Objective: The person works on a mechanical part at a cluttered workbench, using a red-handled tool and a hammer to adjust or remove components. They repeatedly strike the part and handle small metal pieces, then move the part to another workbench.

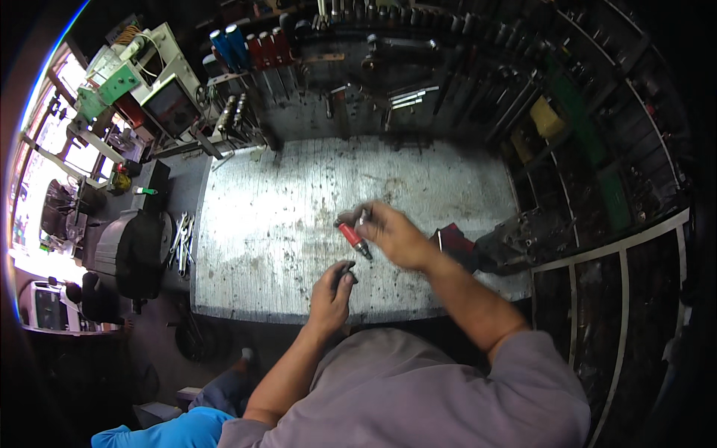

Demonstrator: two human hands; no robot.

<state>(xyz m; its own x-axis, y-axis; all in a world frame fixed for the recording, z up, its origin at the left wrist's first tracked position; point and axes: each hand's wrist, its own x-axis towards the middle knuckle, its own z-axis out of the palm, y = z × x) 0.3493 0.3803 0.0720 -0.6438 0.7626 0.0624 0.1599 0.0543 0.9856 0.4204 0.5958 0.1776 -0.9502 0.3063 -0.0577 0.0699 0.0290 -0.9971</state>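
Near the bench's middle, my right hand (pixel 388 231) pinches a small silvery metal piece (pixel 364 216) at the upper end of a red-bodied tool (pixel 351 237) with a dark metal tip pointing toward me. Whether my fingers also grip the red tool or it rests on the bench is unclear. Lower left of it, my left hand (pixel 332 295) has its fingers closed round a small dark object (pixel 343 269), partly hidden by the fingers. The light, stained bench top (pixel 261 276) spreads beneath both hands.
Red cloth and dark metal parts (pixel 459 240) lie at the bench's right. Wrenches (pixel 181 243) and a black machine (pixel 131 254) sit left. Hung tools (pixel 396 45) line the back, shelving (pixel 582 149) the right. A person in blue (pixel 160 429) is at lower left.
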